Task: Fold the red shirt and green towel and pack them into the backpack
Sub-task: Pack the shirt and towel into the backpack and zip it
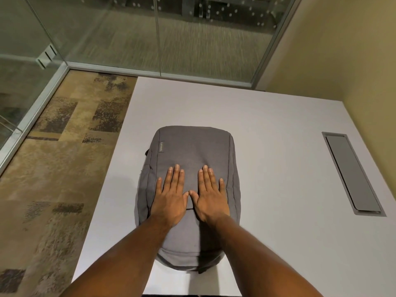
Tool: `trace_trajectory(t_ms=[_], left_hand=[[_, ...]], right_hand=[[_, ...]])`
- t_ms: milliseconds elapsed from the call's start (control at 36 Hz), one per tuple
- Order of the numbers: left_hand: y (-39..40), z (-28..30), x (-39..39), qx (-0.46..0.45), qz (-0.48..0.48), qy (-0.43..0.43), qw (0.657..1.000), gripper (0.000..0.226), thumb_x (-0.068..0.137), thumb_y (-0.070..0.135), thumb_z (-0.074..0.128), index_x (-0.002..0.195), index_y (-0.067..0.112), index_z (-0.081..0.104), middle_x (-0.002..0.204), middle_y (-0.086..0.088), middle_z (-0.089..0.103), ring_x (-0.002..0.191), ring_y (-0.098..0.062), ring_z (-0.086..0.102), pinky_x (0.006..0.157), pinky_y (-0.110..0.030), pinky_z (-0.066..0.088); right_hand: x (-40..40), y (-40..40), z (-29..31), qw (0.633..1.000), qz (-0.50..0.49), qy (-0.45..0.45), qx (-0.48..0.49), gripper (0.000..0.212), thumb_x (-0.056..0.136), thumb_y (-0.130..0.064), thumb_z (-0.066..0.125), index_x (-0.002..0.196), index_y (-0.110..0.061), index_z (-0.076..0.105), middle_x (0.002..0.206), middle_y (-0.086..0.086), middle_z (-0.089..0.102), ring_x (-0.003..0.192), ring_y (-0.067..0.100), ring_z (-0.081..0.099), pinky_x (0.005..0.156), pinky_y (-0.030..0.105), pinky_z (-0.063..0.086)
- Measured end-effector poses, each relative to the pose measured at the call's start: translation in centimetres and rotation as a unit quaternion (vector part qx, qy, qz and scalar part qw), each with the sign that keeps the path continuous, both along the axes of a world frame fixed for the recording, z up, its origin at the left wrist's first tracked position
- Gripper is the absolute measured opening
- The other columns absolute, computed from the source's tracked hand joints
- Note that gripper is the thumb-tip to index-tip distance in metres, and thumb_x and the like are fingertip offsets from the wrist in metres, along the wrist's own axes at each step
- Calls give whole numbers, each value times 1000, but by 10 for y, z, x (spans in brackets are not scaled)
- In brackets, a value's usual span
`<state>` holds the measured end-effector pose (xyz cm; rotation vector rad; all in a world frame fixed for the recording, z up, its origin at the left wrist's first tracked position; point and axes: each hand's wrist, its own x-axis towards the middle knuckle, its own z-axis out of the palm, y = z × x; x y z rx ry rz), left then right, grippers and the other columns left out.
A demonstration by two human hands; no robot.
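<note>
From the head view, a grey fabric backpack (188,151) lies flat on the pale grey bench (278,129), its long axis running straight away from the person. The left hand (171,200) and right hand (211,200) lie side by side on its middle, palms down, fingers straight, gripping nothing.

Soft, even indoor light falls from overhead, a little warm on the yellow wall (353,61) at the upper right of the frame. The pale table (278,146) is bright without harsh glare. Faint shadows gather close around the backpack (192,146). The glass partition (150,35) along the top carries dull reflections and looks smeared. Straight lines bend toward the frame edges, and the carpet (53,168) at left is slightly blurred.
</note>
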<state>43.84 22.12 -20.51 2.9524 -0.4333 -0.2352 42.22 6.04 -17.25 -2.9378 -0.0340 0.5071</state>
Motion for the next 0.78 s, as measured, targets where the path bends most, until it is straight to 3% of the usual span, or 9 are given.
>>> trace_trajectory(t_ms=[194,333,472,778], left_hand=[[-5,15,-1,-5,2,7,1000,71,108,49,15,158,14,-21,164,-6,-31,152,-25,-28,120,-49,-17],[-4,29,-2,3,-1,-1,1000,67,109,44,16,160,14,-16,167,-8,-24,153,-25,-23,122,-52,-13],[-9,48,5,4,-36,7,999,68,109,46,14,156,15,-24,165,-7,-29,152,-25,-27,121,-50,-16],[-26,83,10,12,-144,32,989,65,110,43,14,157,14,-20,165,-8,-28,153,-24,-26,125,-53,-9]], right_hand=[[-2,1,8,1000,1,-5,2,71,107,-59,4,160,-18,-21,165,2,-32,153,20,-30,127,50,-10],[-4,5,23,999,-13,-31,24,71,109,-56,10,161,-18,-18,166,3,-31,154,19,-28,127,47,-13],[-7,0,37,998,-39,-31,26,73,108,-59,11,162,-19,-18,166,2,-30,154,18,-28,126,45,-15],[-30,-11,63,990,-130,-53,-3,73,107,-59,8,163,-18,-13,168,1,-25,155,18,-25,127,46,-11]])
